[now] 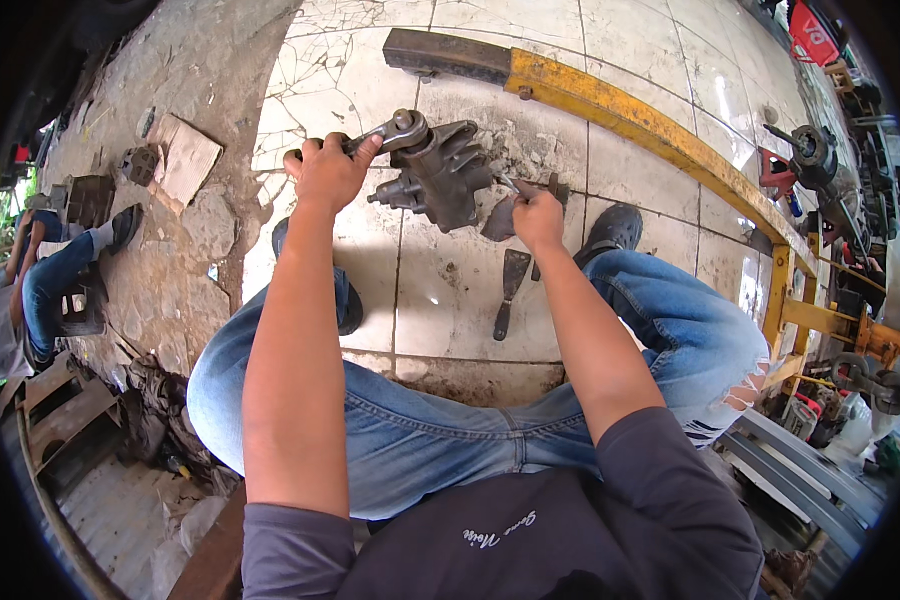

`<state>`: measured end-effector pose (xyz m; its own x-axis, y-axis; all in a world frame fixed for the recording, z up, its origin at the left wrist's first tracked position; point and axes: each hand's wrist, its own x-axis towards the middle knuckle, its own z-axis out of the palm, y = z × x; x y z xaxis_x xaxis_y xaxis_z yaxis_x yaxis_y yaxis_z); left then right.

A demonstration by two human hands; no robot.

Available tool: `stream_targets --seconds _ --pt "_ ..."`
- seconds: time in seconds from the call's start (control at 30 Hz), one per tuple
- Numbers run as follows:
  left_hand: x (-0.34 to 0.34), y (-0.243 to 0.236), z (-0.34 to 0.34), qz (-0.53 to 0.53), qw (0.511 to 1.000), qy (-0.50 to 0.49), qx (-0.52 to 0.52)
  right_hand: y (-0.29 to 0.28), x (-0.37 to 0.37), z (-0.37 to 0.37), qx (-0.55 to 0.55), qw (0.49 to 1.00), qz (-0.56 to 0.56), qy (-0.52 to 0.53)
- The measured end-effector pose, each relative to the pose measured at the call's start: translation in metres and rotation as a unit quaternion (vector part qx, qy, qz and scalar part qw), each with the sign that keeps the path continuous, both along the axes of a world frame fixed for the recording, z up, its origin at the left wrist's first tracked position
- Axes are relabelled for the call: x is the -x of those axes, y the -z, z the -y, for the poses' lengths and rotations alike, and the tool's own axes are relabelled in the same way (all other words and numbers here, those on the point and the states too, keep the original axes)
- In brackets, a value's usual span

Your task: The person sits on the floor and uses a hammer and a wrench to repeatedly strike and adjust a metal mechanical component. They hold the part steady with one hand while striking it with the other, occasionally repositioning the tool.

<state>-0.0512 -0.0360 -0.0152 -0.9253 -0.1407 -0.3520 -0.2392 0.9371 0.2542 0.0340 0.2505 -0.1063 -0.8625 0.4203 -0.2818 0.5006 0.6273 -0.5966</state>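
A dark, greasy metal casting that looks like a steering gearbox (440, 180) stands over the tiles between my feet. At its top is a lever arm (375, 136), and my left hand (332, 172) is closed around it. My right hand (540, 215) grips a thin metal tool (508, 183), its tip close to the right side of the casting; the exact kind is hidden by my fingers. Below that hand a scraper (511, 295) with a dark handle lies on the floor. A dark flat piece (498, 220) rests beside the casting's lower right.
A yellow steel frame (650, 125) with a dark end runs across the far right. Cardboard (185, 160) lies on the rough ground to the left, near another seated person (55, 270). Tools and machine parts (820, 160) crowd the right edge. Dark grime marks the tiles.
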Motion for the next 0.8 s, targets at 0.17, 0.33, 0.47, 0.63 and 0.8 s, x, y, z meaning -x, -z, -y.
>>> stream_targets --seconds 0.17,0.33,0.47,0.63,0.8 --pt "-0.004 -0.009 -0.003 -0.004 1.000 -0.009 0.010 -0.010 0.003 0.013 -0.105 0.982 0.020 -0.155" --pt "-0.006 -0.012 -0.006 -0.005 1.000 -0.012 0.009 -0.010 0.036 -0.012 -0.153 0.940 0.039 -0.302" --pt "-0.004 -0.003 0.000 -0.012 1.000 -0.001 0.008 -0.016 0.062 -0.022 -0.143 0.927 0.072 -0.340" --pt "-0.006 -0.008 -0.002 -0.021 1.000 0.001 0.014 -0.018 0.092 -0.034 0.066 0.991 0.061 -0.096" --pt "-0.006 -0.005 0.000 -0.034 0.999 -0.001 0.007 -0.014 0.083 -0.024 0.030 0.967 0.051 -0.250"
